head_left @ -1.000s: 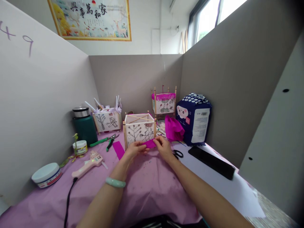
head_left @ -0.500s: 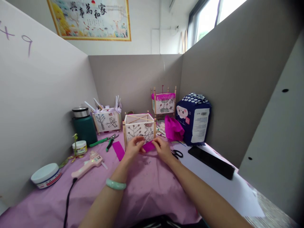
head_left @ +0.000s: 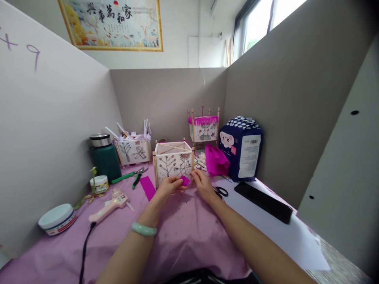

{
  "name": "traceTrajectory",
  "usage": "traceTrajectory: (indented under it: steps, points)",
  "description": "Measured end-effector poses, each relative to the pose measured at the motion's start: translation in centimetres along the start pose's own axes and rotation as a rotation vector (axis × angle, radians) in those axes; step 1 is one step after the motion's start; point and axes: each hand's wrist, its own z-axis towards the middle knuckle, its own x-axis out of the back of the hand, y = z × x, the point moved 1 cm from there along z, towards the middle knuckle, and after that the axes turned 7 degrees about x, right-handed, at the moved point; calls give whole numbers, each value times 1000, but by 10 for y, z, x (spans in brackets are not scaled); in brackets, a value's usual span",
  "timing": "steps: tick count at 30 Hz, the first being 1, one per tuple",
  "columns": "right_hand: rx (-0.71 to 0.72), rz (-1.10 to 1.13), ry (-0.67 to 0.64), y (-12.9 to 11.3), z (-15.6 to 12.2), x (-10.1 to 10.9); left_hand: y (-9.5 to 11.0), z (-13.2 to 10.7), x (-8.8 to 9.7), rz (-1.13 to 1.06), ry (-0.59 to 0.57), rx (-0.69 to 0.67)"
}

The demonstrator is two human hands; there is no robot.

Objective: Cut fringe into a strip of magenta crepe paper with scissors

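Both my hands meet low in front of a square paper lantern [head_left: 173, 161] with wooden corner posts and tree drawings. My left hand [head_left: 168, 186], a green bangle on its wrist, pinches a small folded magenta paper strip [head_left: 185, 180]. My right hand [head_left: 201, 183] pinches the same strip at its right end. The strip sits just before the lantern's front face.
Another magenta strip [head_left: 147, 187], green pliers [head_left: 130, 175], a pink glue gun [head_left: 108, 205], a green flask [head_left: 104, 157], two jars and a round tin [head_left: 57, 218] lie left. Scissors [head_left: 221, 191], crumpled magenta paper [head_left: 216, 159], a blue pack [head_left: 242, 148] and a black keyboard [head_left: 263, 202] lie right.
The hands have drawn closer together and the magenta strip now looks shorter, folded between them. The lantern has not moved.
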Motion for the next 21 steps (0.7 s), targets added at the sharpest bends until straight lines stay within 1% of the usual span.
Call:
traceTrajectory:
  steps: [2,6,11,16,19,21]
  points:
    - [-8,24,-35,-1,-1,-1,0,0,1,-9,-14,-12]
    - [34,29,-111,-7,-3,-4,-1,1,3,-23,-25,-36]
    - [43,25,-128,-10,-3,-5,-1,1,4,-9,-11,-36]
    - [37,7,-120,-4,0,-5,2,0,3,-37,38,-9]
    - [-15,-81,-46,-1,6,7,3,0,4,-67,82,4]
    - [-88,-261,-3,-3,10,24,2,1,5,-81,104,12]
